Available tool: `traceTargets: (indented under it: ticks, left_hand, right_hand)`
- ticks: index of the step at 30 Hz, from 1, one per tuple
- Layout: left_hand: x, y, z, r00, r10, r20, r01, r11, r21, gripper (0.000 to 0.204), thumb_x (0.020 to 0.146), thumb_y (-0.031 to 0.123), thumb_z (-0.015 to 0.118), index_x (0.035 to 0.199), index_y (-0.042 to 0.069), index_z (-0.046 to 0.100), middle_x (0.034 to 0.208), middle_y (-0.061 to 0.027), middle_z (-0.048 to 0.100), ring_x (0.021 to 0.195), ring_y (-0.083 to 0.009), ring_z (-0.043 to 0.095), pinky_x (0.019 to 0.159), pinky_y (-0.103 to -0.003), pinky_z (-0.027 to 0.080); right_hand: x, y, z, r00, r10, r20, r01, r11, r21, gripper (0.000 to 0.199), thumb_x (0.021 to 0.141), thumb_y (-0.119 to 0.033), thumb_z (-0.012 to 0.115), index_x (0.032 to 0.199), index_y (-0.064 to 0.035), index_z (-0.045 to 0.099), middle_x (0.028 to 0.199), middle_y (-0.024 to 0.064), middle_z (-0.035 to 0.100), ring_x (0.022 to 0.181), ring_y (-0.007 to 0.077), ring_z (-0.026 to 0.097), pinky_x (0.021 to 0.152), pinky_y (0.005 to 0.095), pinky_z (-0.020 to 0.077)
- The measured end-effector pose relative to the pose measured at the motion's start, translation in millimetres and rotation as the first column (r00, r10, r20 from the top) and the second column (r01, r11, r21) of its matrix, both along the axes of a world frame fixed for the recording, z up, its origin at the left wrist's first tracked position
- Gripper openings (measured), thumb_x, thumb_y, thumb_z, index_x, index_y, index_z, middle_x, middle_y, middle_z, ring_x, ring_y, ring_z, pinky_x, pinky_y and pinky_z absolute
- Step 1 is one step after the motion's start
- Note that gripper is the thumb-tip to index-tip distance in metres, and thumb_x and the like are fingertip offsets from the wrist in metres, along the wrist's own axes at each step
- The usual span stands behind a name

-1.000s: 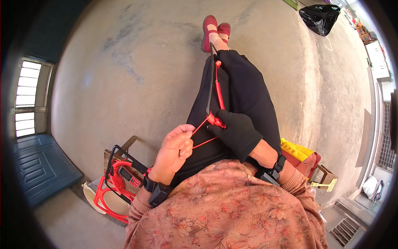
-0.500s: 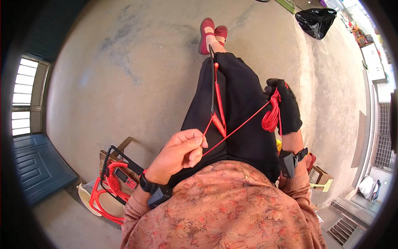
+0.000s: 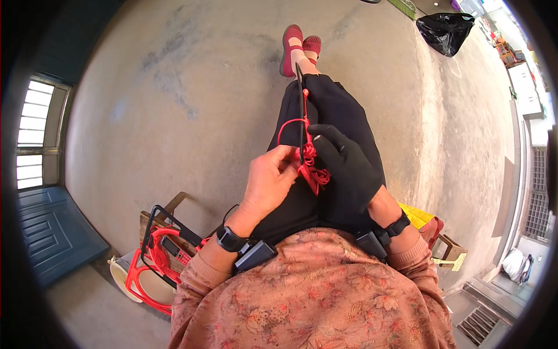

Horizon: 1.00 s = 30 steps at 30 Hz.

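Over my lap a slim black frame (image 3: 301,104) stands edge-on, with red cord wound along part of it. My bare left hand (image 3: 270,180) is closed, its thumb and fingertips pinching red cord at the frame's near end. A looped bundle of red cord (image 3: 314,174) hangs between my two hands, against the frame. My right hand (image 3: 349,166), in a black glove with one fingertip bare, is just right of the bundle. Its fingers are apart and reach toward the frame. A loose loop of cord arcs out left of the frame.
At lower left, a stool (image 3: 131,279) bears another black frame (image 3: 154,218), red cord or tubing (image 3: 136,279) and a red keypad phone (image 3: 183,256). Yellow material (image 3: 415,215) lies by my right wrist. A black plastic bag (image 3: 446,34) and a green broom head (image 3: 402,7) are at far right.
My right hand has moved left from beyond my right thigh to the frame, bringing the cord bundle there. My left hand has moved up to the frame. The stretched cord has gone slack.
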<state>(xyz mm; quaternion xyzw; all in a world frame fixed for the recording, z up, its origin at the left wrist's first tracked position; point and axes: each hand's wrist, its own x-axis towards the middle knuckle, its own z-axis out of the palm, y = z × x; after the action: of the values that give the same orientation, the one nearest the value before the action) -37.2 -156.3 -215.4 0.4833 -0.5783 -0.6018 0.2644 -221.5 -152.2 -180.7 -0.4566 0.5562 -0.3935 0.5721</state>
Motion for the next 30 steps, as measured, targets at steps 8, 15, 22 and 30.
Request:
traceTargets:
  ticks: [8, 15, 22, 30]
  left_hand:
    - [64, -11, 36, 0.578, 0.561, -0.592, 0.006, 0.723, 0.691, 0.031, 0.101, 0.029, 0.047, 0.116, 0.004, 0.057, 0.09, -0.0084, 0.065, 0.067, -0.0156, 0.061, 0.057, -0.028, 0.05]
    - [91, -4, 75, 0.748, 0.452, -0.486, -0.358, 0.891, 0.279, 0.031, 0.102, 0.03, 0.047, 0.104, 0.002, 0.058, 0.081, -0.0094, 0.064, 0.07, -0.0144, 0.062, 0.061, -0.027, 0.05]
    - [28, 5, 24, 0.975, 0.122, -0.186, -0.122, 0.992, 0.013, 0.027, 0.083, 0.01, 0.07, 0.107, 0.0, 0.062, 0.078, 0.0034, 0.058, 0.07, -0.0033, 0.051, 0.065, -0.021, 0.044]
    - [-9, 5, 33, 0.996, 0.082, 0.023, -0.08, 0.995, -0.054, 0.023, 0.078, 0.007, 0.072, 0.097, -0.001, 0.06, 0.073, 0.0022, 0.06, 0.064, -0.0019, 0.049, 0.057, -0.021, 0.042]
  right_hand:
    - [13, -18, 45, 0.605, -0.251, -0.756, -0.471, 0.652, -0.594, 0.04, 0.084, -0.02, 0.07, 0.117, 0.0005, 0.059, 0.106, 0.0139, 0.066, 0.095, 0.0183, 0.064, 0.082, 0.0339, 0.0485]
    - [-2, -12, 51, 0.897, 0.281, 0.341, -0.24, 0.958, -0.161, 0.012, 0.091, -0.012, 0.057, 0.09, -0.0004, 0.058, 0.081, 0.0018, 0.054, 0.075, 0.0129, 0.055, 0.07, 0.0281, 0.0462]
    - [-13, 28, 53, 0.852, 0.206, 0.481, -0.222, 0.975, -0.025, 0.025, 0.086, -0.001, 0.057, 0.11, -0.0036, 0.055, 0.095, 0.0007, 0.058, 0.069, 0.0051, 0.049, 0.061, 0.0212, 0.0422]
    - [-16, 46, 22, 0.898, -0.03, -0.439, -0.114, 0.948, -0.298, 0.038, 0.085, -0.009, 0.063, 0.122, -0.0071, 0.056, 0.093, 0.0112, 0.067, 0.077, 0.0201, 0.067, 0.065, 0.0322, 0.0507]
